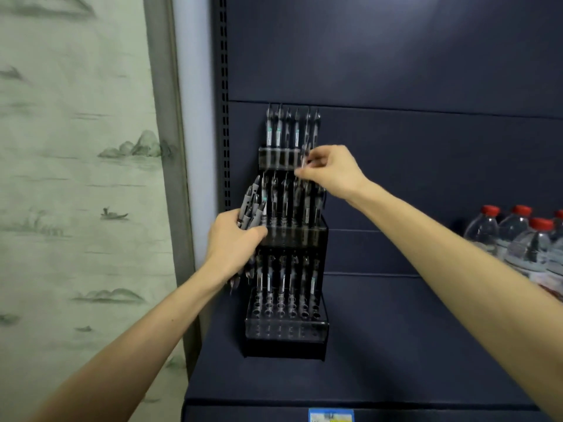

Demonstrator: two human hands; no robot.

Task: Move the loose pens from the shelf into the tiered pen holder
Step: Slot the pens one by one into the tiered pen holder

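Pens fill much of the tiered pen holder (286, 324), which stands on the dark blue shelf (380, 360) hard against the back panel (396, 71), near the shelf's left end. It has three clear tiers stepping upward: a row of pens stands in the top tier, another in the middle one, and more at the back of the bottom tier, whose front holes sit bare. The left hand (233, 242) is curled round a bundle of loose pens (254, 205), gripping them just left of the middle tier, their ends fanning up above the fist and poking out below it. The right hand (330, 170) reaches in at the right end of the top tier, finger and thumb pinching a single pen (305, 153) that stands roughly upright beside the row already there (it is blurred, so whether its tip is in a hole I cannot tell). Off to the right on the same shelf, well apart from the holder, sit several water bottles (518, 239) with red caps. A painted landscape wall hanging (76, 162) covers the left
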